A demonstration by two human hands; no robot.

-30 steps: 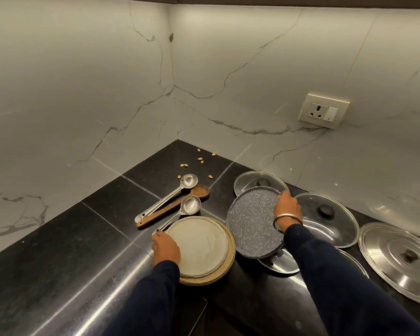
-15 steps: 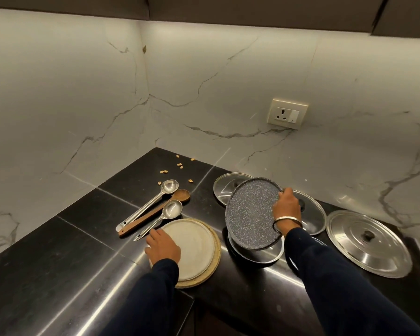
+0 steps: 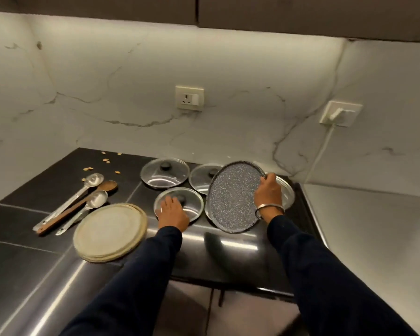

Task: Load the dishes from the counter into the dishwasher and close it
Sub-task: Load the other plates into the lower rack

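My right hand (image 3: 268,196) grips the right rim of a grey speckled plate (image 3: 233,195) and holds it tilted above the black counter (image 3: 29,229). Fingers apart, my left hand (image 3: 172,213) rests on a glass lid (image 3: 192,202) with a dark knob. Two more glass lids (image 3: 164,173) (image 3: 200,177) lie behind it. A steel lid (image 3: 287,192) shows partly behind my right hand. A stack of beige plates (image 3: 109,230) lies at the left. Beside it are two steel ladles (image 3: 92,180) (image 3: 98,198) and a wooden spoon (image 3: 108,185).
Seeds (image 3: 104,160) are scattered near the back corner. The marble wall carries a socket (image 3: 189,98) and a plugged socket (image 3: 341,113) with a white cable. A steel surface (image 3: 46,287) adjoins the counter at the front left. A pale counter (image 3: 374,229) lies right.
My left hand left the beige plates and moved right onto the glass lid. My right hand carried the speckled plate to the right. The view swung right and up.
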